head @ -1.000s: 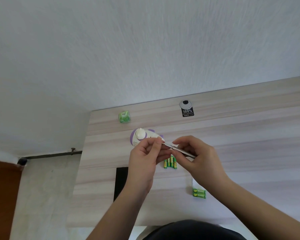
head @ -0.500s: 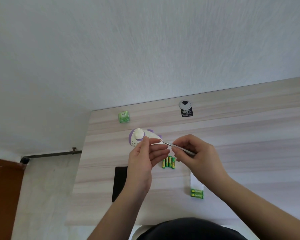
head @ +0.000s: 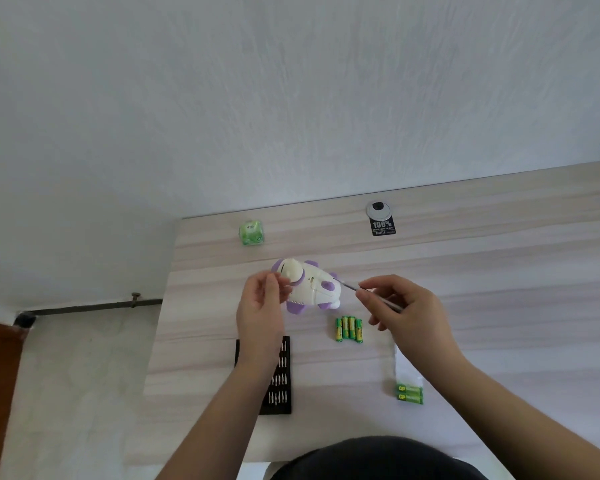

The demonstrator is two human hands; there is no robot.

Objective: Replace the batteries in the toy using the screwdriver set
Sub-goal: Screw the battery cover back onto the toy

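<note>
A white and purple toy (head: 309, 285) lies on its side on the wooden desk (head: 482, 271). My left hand (head: 260, 306) is at its left end, fingers curled against the toy's head. My right hand (head: 406, 310) pinches a thin silver screwdriver (head: 357, 288), whose tip points at the toy's right side. Several green and yellow batteries (head: 349, 329) lie side by side just below the toy. A black screwdriver bit tray (head: 279, 375) lies under my left forearm, partly hidden.
A green cube (head: 252, 233) stands at the desk's far left. A grey cable grommet (head: 379, 209) and a black sticker (head: 382, 226) sit near the wall. A pack of green batteries (head: 409, 393) with a clear wrapper lies at the right. The desk's left edge drops to the floor.
My hands have moved apart: the left one slid to the toy's left end and the right one drew back right with the screwdriver, uncovering the toy's body. The camera view dipped, showing the bit tray.
</note>
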